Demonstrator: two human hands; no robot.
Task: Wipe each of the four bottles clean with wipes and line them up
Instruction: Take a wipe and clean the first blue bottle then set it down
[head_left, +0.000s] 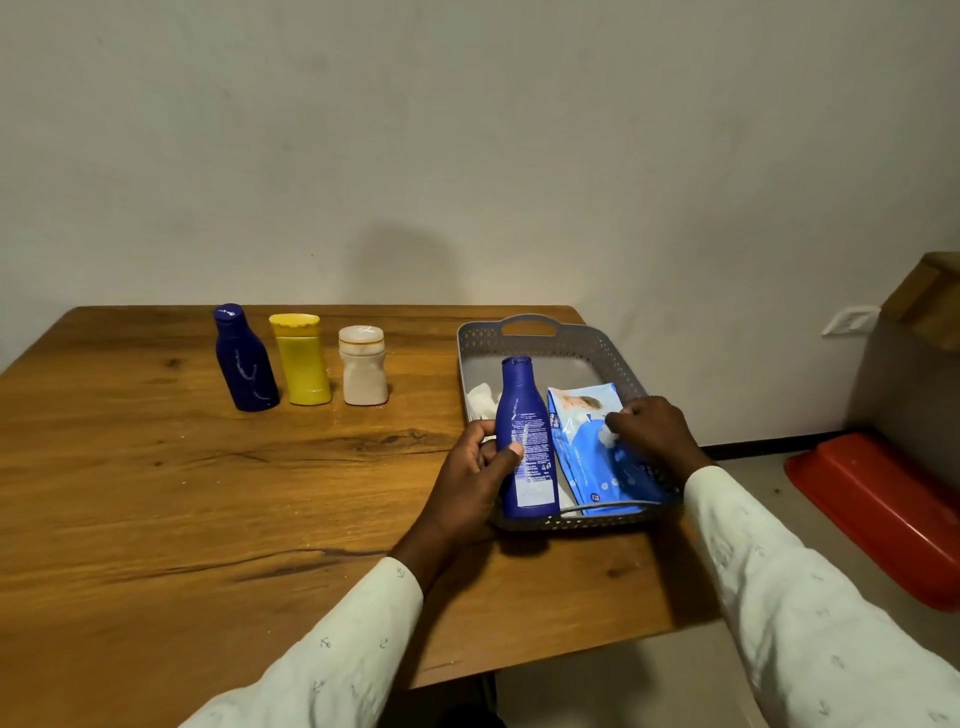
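On the wooden surface (156, 493): dark blue plastic bottle (244, 358), yellow bottle (301, 361), cream bottle (363, 366) in a row
Left hand (478, 478): grips tall blue labelled bottle (525, 441) upright over grey perforated tray (613, 358)
Right hand (652, 428): pinches white wipe (605, 435) at blue wipes pack (602, 457) in tray

Three bottles (301, 358) in a row on table (156, 493), left of tray (618, 358).

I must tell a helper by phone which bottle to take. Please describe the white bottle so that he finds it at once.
On the wooden table, three bottles stand in a row left of the grey basket. The white bottle is at the right end, beside the yellow bottle. It is the shortest, with a wide round cap.
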